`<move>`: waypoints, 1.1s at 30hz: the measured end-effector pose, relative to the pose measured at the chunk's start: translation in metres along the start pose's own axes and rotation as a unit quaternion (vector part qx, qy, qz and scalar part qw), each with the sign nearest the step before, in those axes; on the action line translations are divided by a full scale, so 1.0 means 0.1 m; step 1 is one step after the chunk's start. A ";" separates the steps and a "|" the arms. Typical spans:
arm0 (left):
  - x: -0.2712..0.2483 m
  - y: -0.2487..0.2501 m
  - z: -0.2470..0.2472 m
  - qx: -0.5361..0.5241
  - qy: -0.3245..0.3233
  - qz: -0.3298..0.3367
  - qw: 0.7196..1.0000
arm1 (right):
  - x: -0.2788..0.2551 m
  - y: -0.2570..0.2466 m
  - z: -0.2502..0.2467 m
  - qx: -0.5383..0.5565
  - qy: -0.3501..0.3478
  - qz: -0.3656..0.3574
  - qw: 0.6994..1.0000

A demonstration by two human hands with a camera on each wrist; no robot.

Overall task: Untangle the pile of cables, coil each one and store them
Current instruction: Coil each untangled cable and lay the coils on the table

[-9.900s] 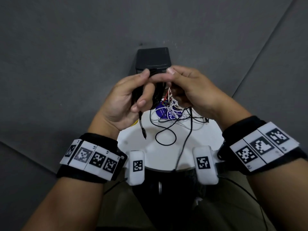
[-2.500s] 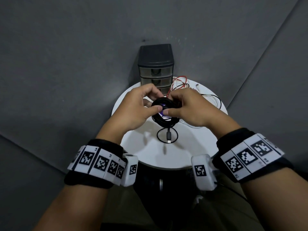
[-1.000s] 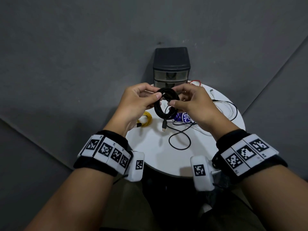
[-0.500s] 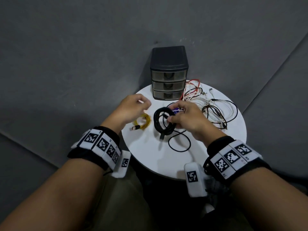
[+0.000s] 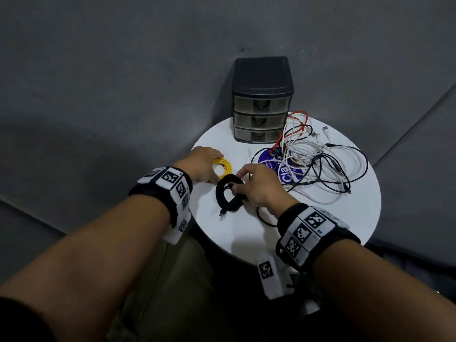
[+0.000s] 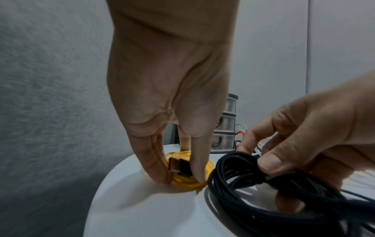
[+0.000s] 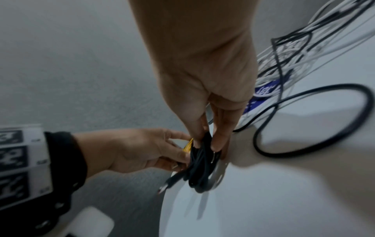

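Note:
A coiled black cable [image 5: 223, 197] lies on the round white table [image 5: 345, 225], its plug end trailing toward me. My right hand [image 5: 237, 186] pinches the coil's right side between thumb and fingers; the right wrist view shows the same grip [image 7: 205, 148] on the black coil [image 7: 199, 170]. Just left of it, my left hand [image 5: 212, 174] pinches a small yellow cable coil [image 5: 225, 166], its fingertips [image 6: 199, 178] on either side of the yellow coil [image 6: 188, 184] and its plug. A tangled pile [image 5: 318, 159] of white, black and red cables fills the table's right half.
A dark three-drawer unit [image 5: 262, 104] stands at the table's far edge, all drawers closed. A blue round label [image 5: 287, 172] lies under the pile. A loose black loop [image 5: 262, 218] runs beside my right wrist. Grey fabric surrounds the table.
My left hand let go of the black coil and dropped onto the yellow coil. My right hand lowered the black coil to the tabletop beside it.

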State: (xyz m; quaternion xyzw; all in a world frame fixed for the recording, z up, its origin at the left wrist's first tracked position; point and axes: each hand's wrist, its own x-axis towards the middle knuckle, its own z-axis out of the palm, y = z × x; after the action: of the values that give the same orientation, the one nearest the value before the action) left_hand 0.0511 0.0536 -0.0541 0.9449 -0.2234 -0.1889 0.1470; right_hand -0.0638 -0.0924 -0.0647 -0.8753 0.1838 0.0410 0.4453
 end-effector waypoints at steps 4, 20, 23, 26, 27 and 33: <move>0.11 0.00 -0.04 -0.031 0.027 -0.002 0.999 | 0.07 -0.11 0.03 -0.111 0.024 -0.019 0.993; 0.14 0.39 -0.20 -0.028 0.123 0.099 0.987 | -0.06 -0.04 -0.90 -0.035 0.093 -0.073 0.992; 0.09 0.70 -0.17 -0.030 0.110 0.194 0.974 | -0.04 0.19 -1.32 -0.157 0.134 -0.046 0.977; 0.03 1.06 -0.11 -0.007 0.050 0.252 0.966 | -0.04 0.39 -1.47 -0.330 0.008 -0.034 0.943; 0.02 1.16 -0.09 -0.009 0.028 0.258 0.966 | -0.06 0.43 -1.48 -0.358 0.000 -0.039 0.933; -0.11 1.49 -0.12 -0.061 -0.052 0.265 0.961 | -0.22 0.31 -1.62 -0.271 0.100 -0.151 0.945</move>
State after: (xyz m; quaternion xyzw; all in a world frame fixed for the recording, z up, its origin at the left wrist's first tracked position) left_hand -0.0077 -0.0665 0.0137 0.8301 -0.4607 -0.2055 0.2376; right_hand -0.1098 -0.2312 0.0141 -0.9801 0.0749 -0.0658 0.1715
